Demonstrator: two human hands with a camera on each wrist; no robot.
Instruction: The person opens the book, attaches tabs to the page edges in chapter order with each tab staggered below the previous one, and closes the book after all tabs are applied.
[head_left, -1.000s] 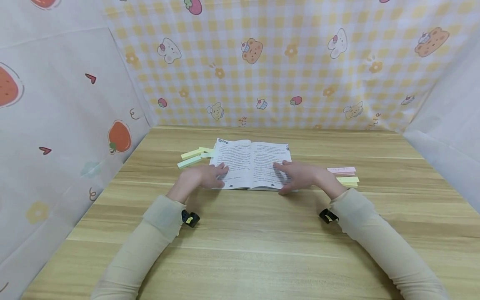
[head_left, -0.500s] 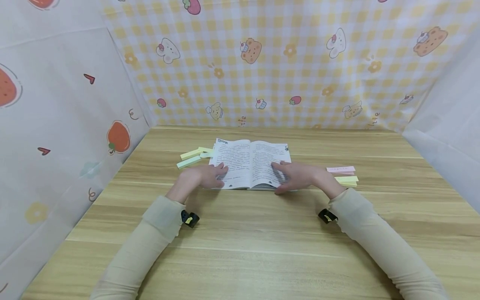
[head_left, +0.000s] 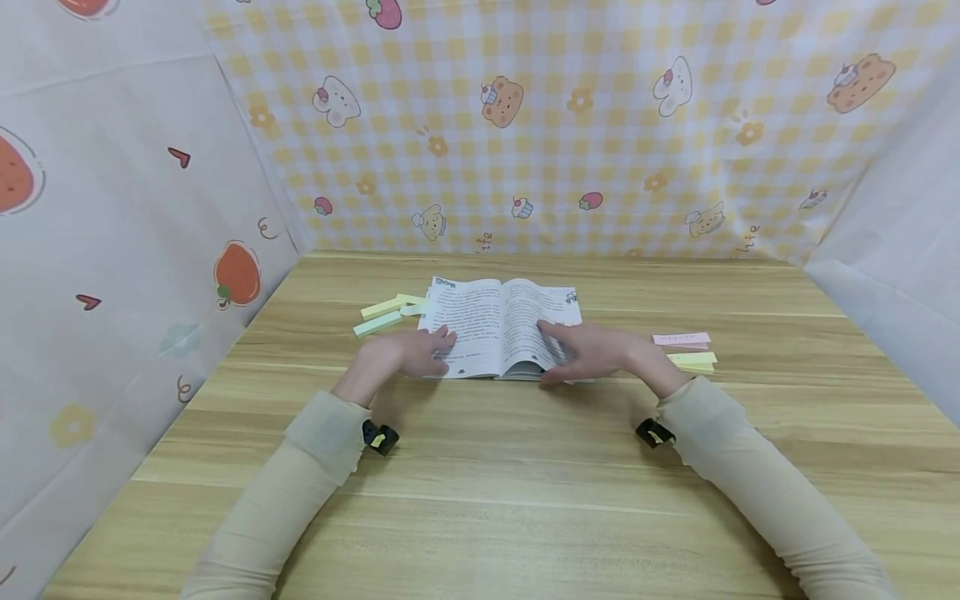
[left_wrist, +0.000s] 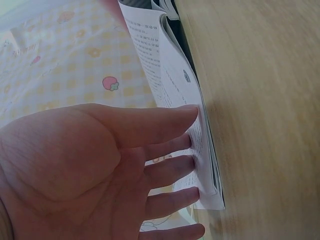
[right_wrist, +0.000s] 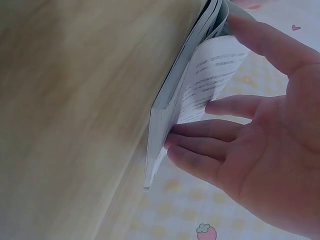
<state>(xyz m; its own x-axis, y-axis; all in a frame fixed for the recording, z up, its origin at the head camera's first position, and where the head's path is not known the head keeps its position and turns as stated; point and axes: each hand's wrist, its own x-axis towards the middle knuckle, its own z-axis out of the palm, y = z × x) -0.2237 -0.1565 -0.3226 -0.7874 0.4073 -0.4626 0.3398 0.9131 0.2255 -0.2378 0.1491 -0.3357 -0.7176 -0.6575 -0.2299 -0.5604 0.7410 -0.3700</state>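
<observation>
An open book (head_left: 487, 321) lies flat on the wooden table (head_left: 480, 467), printed pages up. My left hand (head_left: 412, 350) rests on the lower part of the left page with straight fingers (left_wrist: 170, 150) pressing the page (left_wrist: 175, 85) down. My right hand (head_left: 588, 350) lies on the right page, its straight fingers (right_wrist: 200, 145) pushing the sheet toward the spine. That page (right_wrist: 210, 75) bows upward off the book block (right_wrist: 162, 115), with the thumb near its edge. Neither hand holds anything else.
Green and yellow sticky strips (head_left: 382, 315) lie left of the book. Pink and yellow strips (head_left: 686, 350) lie to its right, beside my right wrist. Patterned cloth walls (head_left: 525, 125) close off the back and both sides.
My right hand has slid slightly left across the right page, and that page now bulges up near the spine. The left hand has stayed put.
</observation>
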